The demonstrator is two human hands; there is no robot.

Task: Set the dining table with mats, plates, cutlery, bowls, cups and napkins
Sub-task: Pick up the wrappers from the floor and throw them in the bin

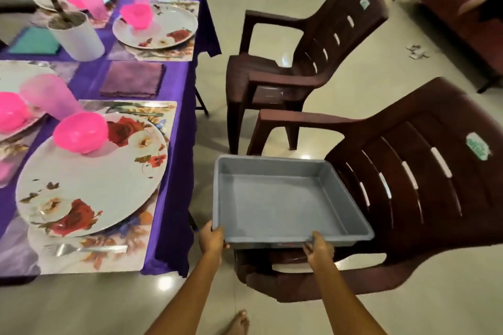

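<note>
head view: both hands grip the near rim of an empty grey tray (277,207) at lower centre of the frame. left hand (211,236) is clamped on the near left corner, right hand (319,249) on the near edge further right, fingers curled under, thumbs on top. the tray is above the seat of a dark brown chair (402,198); whether it rests on it cannot be told. a second brown chair (313,49) stands beyond. left of frame, the bench (174,144) carries a purple cloth, floral mats, a floral plate (89,179) with an upturned pink bowl (80,132), a pink cup (49,95), a fork (81,249) and a purple napkin (132,79).
</note>
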